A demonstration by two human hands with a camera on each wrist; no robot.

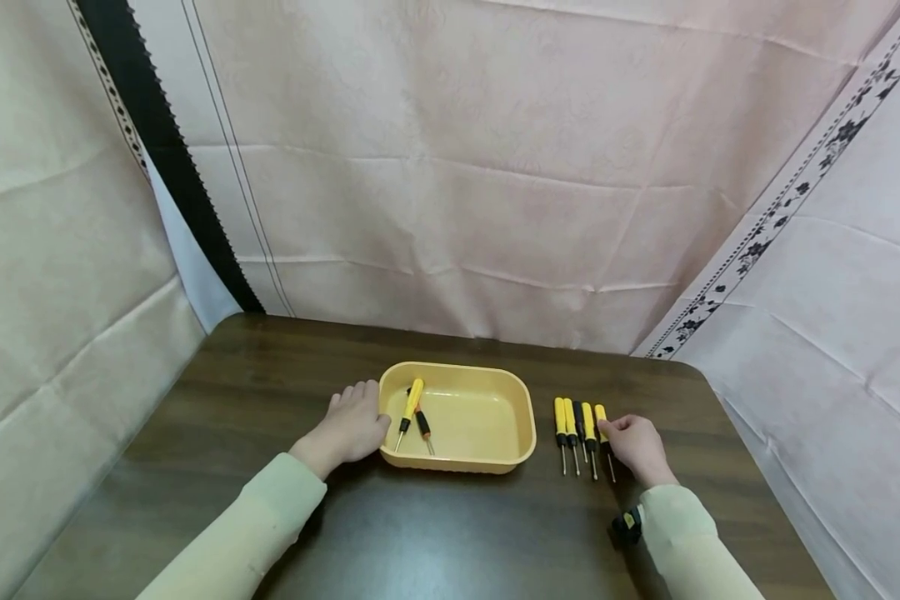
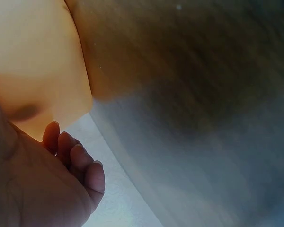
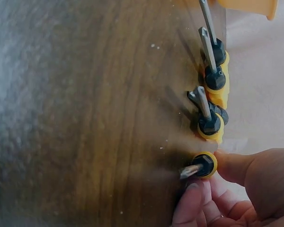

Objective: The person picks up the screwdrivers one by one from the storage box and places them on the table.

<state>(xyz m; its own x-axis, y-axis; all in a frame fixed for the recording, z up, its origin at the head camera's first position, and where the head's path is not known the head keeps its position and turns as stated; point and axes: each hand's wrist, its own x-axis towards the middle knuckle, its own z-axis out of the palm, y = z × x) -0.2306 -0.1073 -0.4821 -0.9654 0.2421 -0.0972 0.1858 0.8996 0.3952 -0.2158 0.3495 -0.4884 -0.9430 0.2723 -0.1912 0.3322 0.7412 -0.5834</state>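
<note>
At the right, my right hand [image 1: 637, 446] pinches the yellow handle of a screwdriver [image 3: 203, 165] between thumb and fingers. This screwdriver is the rightmost of a row; its shaft points toward the near side of the table. Just left of it lie several other screwdrivers [image 1: 570, 423], mostly yellow-handled, one black-handled. My left hand [image 1: 354, 421] rests against the left side of a yellow plastic tub [image 1: 487, 462], its fingers loosely bent in the left wrist view. Inside the tub lie a yellow-and-black screwdriver [image 1: 412, 402] and a smaller black-and-orange one [image 1: 423, 423], partly crossing.
Everything stands on a dark brown wooden table [image 1: 435, 533] with rounded far corners. Pale cloth [image 1: 450, 208] hangs behind the table and along both sides. A small black device [image 1: 627, 523] sits at the right wrist.
</note>
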